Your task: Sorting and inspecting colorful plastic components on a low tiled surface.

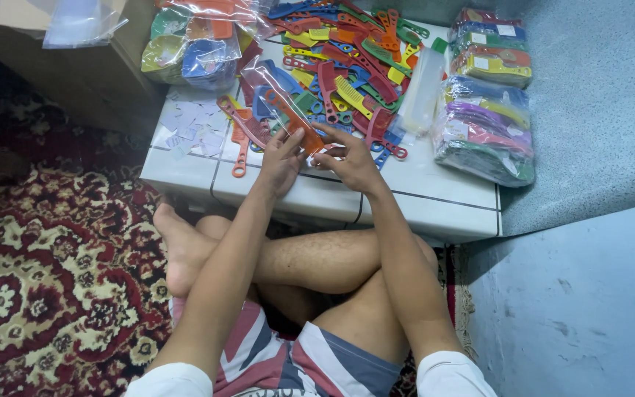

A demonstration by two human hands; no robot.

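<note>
- The left hand point(282, 158) and the right hand point(353, 160) meet over the near edge of the desk point(406, 202); each grip is clamped on the same clear plastic sleeve point(277, 92), which holds an orange comb point(292, 117) and angles up and away from the fingers.
- Judging by the scene, packing is partly done: just beyond the hands lies a large loose heap of combs point(347, 66), flat, toothed, hard plastic in red, blue, green, yellow.
- To the right of the grips, well apart, stand stacks of filled bags point(486, 132), glossy and crinkled.
- To the left lie small paper slips point(189, 129).
</note>
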